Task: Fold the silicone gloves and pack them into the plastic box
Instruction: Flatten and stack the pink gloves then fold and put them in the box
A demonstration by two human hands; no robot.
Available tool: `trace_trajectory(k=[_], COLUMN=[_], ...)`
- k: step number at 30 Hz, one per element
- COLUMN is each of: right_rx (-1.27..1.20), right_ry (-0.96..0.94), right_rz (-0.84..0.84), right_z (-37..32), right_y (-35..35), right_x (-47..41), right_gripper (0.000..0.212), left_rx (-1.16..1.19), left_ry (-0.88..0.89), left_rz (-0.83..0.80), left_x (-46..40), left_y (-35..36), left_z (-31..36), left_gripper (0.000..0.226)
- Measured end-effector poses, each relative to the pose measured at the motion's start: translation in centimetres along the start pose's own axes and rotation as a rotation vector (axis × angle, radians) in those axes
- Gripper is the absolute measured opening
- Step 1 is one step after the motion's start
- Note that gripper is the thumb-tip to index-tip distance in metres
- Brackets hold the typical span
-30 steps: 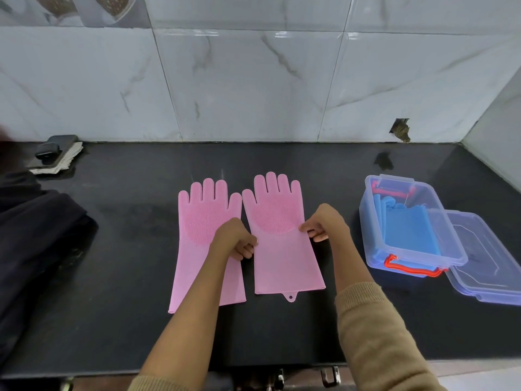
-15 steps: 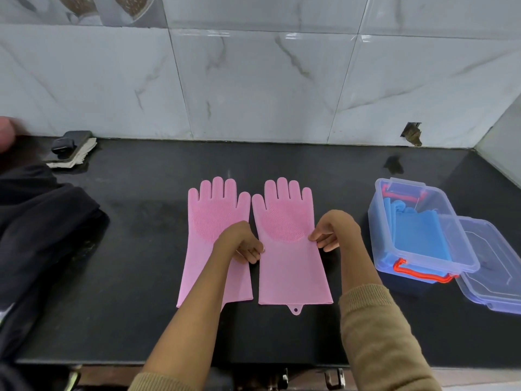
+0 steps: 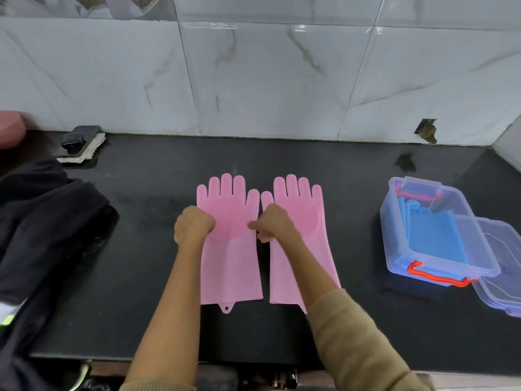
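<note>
Two pink silicone gloves lie flat, palm side up, side by side on the black counter [image 3: 352, 193]. My left hand [image 3: 193, 227] pinches the left edge of the left pink glove [image 3: 231, 266] at palm height. With curled fingers, my right hand [image 3: 272, 224] pinches that same glove's right edge, in the gap between the two gloves. The right pink glove [image 3: 298, 201] lies untouched, its cuff partly under my right forearm. The clear plastic box [image 3: 392, 235] stands open at the right with folded blue gloves [image 3: 434, 241] inside.
The box's clear lid [image 3: 504, 280] leans against its right side. Dark clothing [image 3: 42, 235] is heaped at the left. A black object on a rag [image 3: 80, 141] sits at the back left by the tiled wall. The counter's front edge runs just below the cuffs.
Both hands have left the edges of the right glove and shifted left to the edges of the left glove. The camera view has moved closer and tilted.
</note>
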State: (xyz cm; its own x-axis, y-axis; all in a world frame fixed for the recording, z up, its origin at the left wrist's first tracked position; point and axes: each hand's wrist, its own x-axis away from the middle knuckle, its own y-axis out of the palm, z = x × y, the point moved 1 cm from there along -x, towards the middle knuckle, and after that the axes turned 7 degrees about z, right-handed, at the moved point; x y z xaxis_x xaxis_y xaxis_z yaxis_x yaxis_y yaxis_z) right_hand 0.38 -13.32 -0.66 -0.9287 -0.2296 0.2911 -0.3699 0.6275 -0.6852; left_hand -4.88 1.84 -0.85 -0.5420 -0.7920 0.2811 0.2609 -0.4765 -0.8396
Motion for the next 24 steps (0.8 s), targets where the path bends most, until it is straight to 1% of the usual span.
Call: trace_trajectory(k=[1, 2, 3, 6, 8, 10, 12, 14, 16, 19, 22, 24], right_rx=[-0.001, -0.02, -0.058, -0.245, -0.377, -0.522, -0.628, -0.665, -0.7, -0.746, -0.74, -0.744], right_ry=[-0.033, -0.055, -0.066, -0.029, -0.096, -0.151, -0.109, -0.032, 0.004, -0.012, -0.019, -0.009], right_rz=[0.048, 0.087, 0.107, 0.038, 0.035, 0.05, -0.009, -0.081, -0.098, -0.006, 0.117, 0.179], right_z=[-0.2, -0.3, -0.4, -0.4, -0.6, -1.1, -1.4, -1.5, -1.5, -1.2, 0.3, 2.1], right_y=[1.0, 1.7, 2.1, 2.8, 3.2, 3.6, 4.2, 4.2, 2.9, -0.9, -5.6, -8.0], right_x=[0.0, 0.0, -0.1, -0.4, -0.4, 0.3, 0.5, 0.5, 0.3, -0.2, -0.4, -0.3], right_gripper=[0.025, 0.021, 0.022, 0.028, 0.031, 0.034, 0.035, 0.037, 0.042, 0.046, 0.044, 0.041], left_rx=[-0.017, -0.015, 0.009, 0.171, 0.255, 0.347, 0.47, 0.651, 0.798, 0.871, 0.915, 0.933], left_ry=[0.023, 0.053, 0.082, 0.187, 0.275, 0.358, 0.416, 0.382, 0.335, 0.344, 0.394, 0.442], left_rz=[-0.047, -0.066, -0.078, -0.174, -0.243, -0.269, -0.31, -0.367, -0.405, -0.432, -0.511, -0.589], left_x=[0.0, 0.0, -0.1, -0.3, -0.3, -0.3, -0.1, 0.4, 1.2, 2.5, 3.8, 4.6], left_y=[0.3, 0.6, 0.8, 1.1, 1.2, 1.1, 0.9, 0.4, -0.3, -0.9, -0.1, 1.4], left_z=[-0.3, -0.6, -0.8, -1.2, -1.5, -1.6, -1.3, -0.6, 0.5, 3.0, 6.0, 7.6], left_gripper=[0.023, 0.021, 0.021, 0.028, 0.032, 0.036, 0.044, 0.051, 0.049, 0.046, 0.045, 0.052])
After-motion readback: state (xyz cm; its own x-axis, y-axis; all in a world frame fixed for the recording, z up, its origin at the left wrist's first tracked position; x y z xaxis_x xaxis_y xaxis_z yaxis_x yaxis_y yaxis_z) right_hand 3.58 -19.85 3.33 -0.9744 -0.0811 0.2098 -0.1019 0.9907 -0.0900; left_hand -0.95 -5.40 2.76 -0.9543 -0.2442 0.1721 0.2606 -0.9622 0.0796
